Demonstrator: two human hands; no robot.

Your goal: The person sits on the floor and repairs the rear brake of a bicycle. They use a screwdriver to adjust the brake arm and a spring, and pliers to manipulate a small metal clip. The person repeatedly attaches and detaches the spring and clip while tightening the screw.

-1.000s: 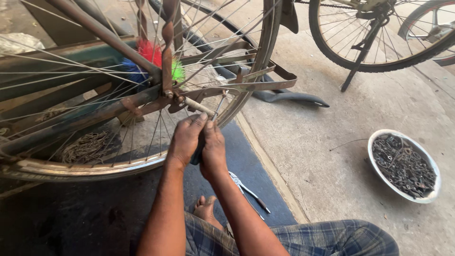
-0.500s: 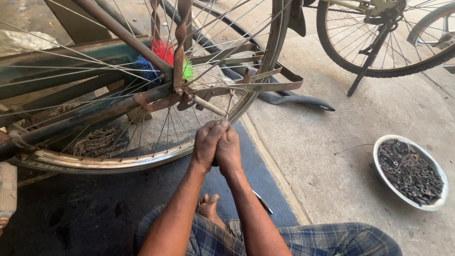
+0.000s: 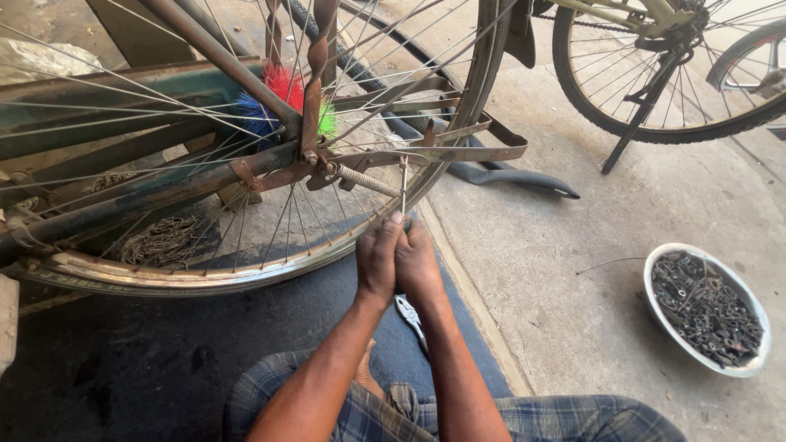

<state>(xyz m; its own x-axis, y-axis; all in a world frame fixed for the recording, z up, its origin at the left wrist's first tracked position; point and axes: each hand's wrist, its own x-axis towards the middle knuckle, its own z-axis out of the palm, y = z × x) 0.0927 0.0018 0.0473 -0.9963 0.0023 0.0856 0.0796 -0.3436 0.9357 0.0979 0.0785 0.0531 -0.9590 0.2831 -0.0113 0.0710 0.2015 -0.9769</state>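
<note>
Hands, left hand (image 3: 378,260) and right hand (image 3: 417,262), pinch thin rod (image 3: 404,187).

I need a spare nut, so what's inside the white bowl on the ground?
The white bowl is heaped with small dark metal parts, seemingly nuts and washers. Its bottom is covered by the pile.

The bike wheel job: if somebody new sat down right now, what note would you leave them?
Left hand and right hand: pressed together, both pinching the lower end of a thin spoke just inside the rim of the wheel.
Pliers lie on the dark mat under the wrists.
A white bowl of small metal parts sits on the concrete to the right.
Done: cannot tell.
Left: that spoke looks unfinished, since both hands grip it.
</note>
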